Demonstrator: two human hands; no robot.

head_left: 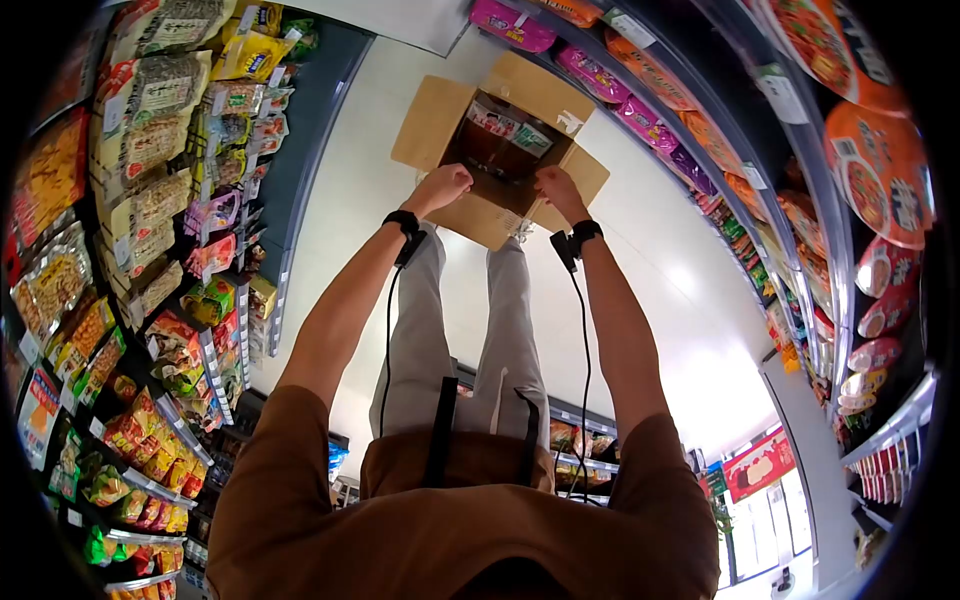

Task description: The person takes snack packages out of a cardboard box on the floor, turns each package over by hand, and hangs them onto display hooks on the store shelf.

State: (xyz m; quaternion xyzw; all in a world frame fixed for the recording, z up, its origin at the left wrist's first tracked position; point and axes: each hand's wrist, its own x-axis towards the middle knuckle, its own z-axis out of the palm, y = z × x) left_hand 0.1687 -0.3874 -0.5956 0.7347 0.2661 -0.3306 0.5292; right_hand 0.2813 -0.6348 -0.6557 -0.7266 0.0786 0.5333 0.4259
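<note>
An opened cardboard box (pixel 435 122) is in front of my legs with its flaps spread outward. Inside it lie packets (pixel 505 130) with red, white and green printing and a dark brown surface; their kind is too small to tell. My left hand (pixel 446 188) is closed at the box's near left corner, fingers curled in. Across from it, my right hand (pixel 561 192) is closed too, at the near right corner beside the right flap. Whether either hand grips cardboard or something small is not clear. Each wrist wears a black strap with a cable.
Shelves of bagged snacks and dried foods (pixel 165 85) line the left side. On the right, shelves carry orange instant noodle bowls (pixel 880 175) and purple packs (pixel 640 125). Pale floor (pixel 650 300) runs between them. A red sign (pixel 758 465) and windows appear at lower right.
</note>
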